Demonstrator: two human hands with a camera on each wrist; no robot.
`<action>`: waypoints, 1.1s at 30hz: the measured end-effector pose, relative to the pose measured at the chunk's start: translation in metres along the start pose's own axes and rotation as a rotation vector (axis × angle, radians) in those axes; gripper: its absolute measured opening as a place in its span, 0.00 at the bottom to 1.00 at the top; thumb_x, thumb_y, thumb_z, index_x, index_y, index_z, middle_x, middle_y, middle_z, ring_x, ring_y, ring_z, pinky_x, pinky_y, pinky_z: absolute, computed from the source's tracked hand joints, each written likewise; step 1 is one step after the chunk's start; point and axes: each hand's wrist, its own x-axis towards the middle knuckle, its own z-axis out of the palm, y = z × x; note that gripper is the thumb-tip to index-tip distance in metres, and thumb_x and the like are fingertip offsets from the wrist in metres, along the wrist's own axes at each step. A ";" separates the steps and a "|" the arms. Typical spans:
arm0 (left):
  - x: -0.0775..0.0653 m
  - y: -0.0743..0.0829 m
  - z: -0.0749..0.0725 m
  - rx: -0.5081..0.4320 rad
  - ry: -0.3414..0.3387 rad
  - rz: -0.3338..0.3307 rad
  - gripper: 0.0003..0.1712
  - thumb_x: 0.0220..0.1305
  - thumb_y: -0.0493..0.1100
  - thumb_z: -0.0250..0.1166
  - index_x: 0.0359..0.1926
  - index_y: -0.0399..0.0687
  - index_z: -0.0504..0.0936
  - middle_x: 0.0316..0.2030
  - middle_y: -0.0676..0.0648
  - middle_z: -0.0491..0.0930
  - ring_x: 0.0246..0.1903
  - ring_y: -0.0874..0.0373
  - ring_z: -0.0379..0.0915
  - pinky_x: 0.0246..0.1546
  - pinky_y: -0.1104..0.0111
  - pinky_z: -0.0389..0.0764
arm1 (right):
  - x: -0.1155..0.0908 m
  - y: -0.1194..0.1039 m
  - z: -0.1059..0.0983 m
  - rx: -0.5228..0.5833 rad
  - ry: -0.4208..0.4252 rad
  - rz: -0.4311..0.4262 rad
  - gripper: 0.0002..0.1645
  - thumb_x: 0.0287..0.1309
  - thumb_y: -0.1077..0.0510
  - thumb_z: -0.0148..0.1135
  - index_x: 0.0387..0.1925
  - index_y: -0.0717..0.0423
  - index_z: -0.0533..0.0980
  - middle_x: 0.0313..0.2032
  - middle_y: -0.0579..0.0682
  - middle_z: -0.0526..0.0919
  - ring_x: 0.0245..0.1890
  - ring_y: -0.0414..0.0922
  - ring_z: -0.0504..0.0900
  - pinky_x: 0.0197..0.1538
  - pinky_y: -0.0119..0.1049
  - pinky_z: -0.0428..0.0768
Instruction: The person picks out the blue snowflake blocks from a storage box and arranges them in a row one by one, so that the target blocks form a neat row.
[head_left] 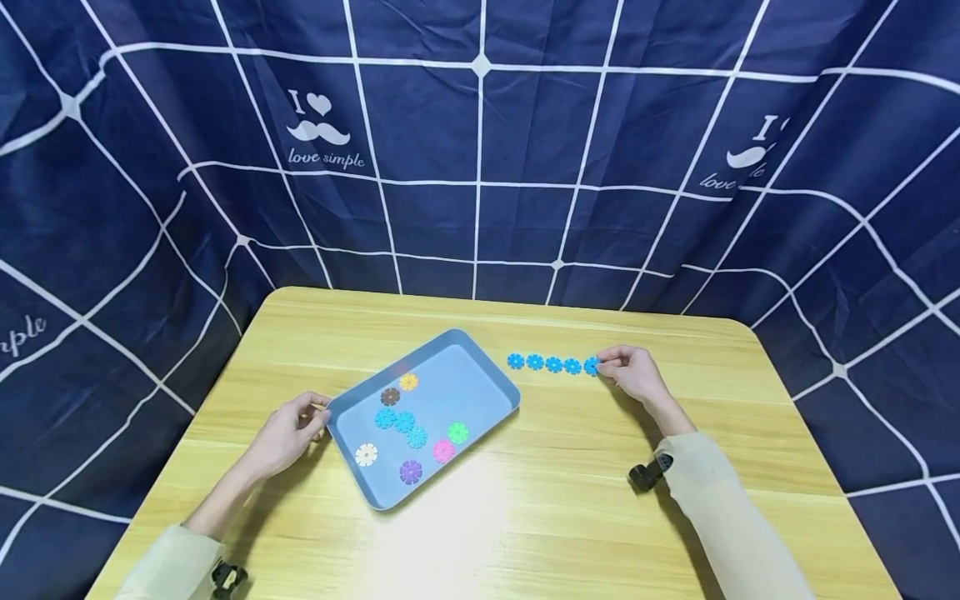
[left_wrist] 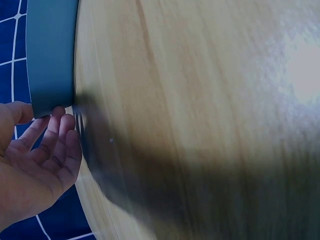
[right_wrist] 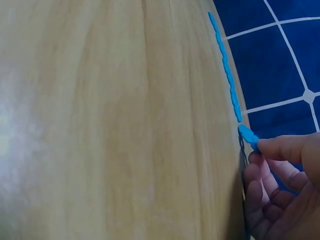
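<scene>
The likeliest mishap, I judge, is at the right end of the row of four blue discs [head_left: 543, 363]. The right hand [head_left: 633, 372] pinches one more blue disc [head_left: 591, 367] there, and in the right wrist view this disc is tilted rather than flat. Should it come down crooked or be pushed leftward, its notched rim could catch the last disc in the row and knock the line out of true, since nothing visible holds the four in place. Thin and small, it could also slip if the pinch loosens on so little rim. A second risk sits at the blue tray [head_left: 468, 392] — a tug or lift by the left hand [head_left: 288, 429] at its corner could slide the loose discs [head_left: 410, 472] inside, or bring the tray against the left end of the row.

The held disc lies at the very tips of the right fingers, gripped by its near edge between thumb and fingers in a narrow pinch, with most of its face jutting out toward the row — just beside it, a slight gap showing in the right wrist view. Whether its far edge touches the worktop [head_left: 600, 517] I cannot tell. The left fingers close narrowly on the tray's left corner, with the discs inside beyond their tips.
</scene>
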 end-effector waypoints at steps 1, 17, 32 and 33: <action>0.000 0.000 0.000 -0.003 -0.002 -0.002 0.15 0.78 0.37 0.60 0.58 0.32 0.78 0.34 0.43 0.86 0.28 0.62 0.78 0.29 0.72 0.77 | 0.001 0.000 0.000 -0.006 -0.001 0.007 0.18 0.69 0.63 0.65 0.54 0.73 0.78 0.28 0.41 0.81 0.25 0.35 0.77 0.29 0.30 0.78; -0.001 0.003 0.000 -0.001 -0.004 -0.007 0.15 0.78 0.37 0.60 0.58 0.32 0.78 0.35 0.43 0.86 0.28 0.62 0.78 0.29 0.72 0.77 | 0.000 0.001 0.000 -0.076 -0.017 0.050 0.18 0.69 0.59 0.65 0.54 0.69 0.79 0.30 0.42 0.83 0.26 0.38 0.78 0.31 0.31 0.80; 0.000 0.003 -0.001 0.001 -0.002 0.002 0.14 0.77 0.36 0.60 0.57 0.31 0.78 0.33 0.43 0.85 0.28 0.62 0.78 0.28 0.72 0.77 | -0.010 -0.016 0.009 -0.167 0.027 -0.042 0.15 0.69 0.57 0.66 0.50 0.65 0.82 0.35 0.56 0.88 0.24 0.41 0.82 0.28 0.32 0.80; 0.000 0.003 -0.001 0.002 -0.002 0.003 0.14 0.77 0.36 0.60 0.57 0.31 0.78 0.34 0.43 0.85 0.28 0.62 0.78 0.28 0.72 0.77 | -0.012 -0.018 0.011 -0.161 0.026 -0.048 0.15 0.69 0.57 0.67 0.50 0.65 0.82 0.36 0.57 0.88 0.24 0.42 0.83 0.28 0.32 0.80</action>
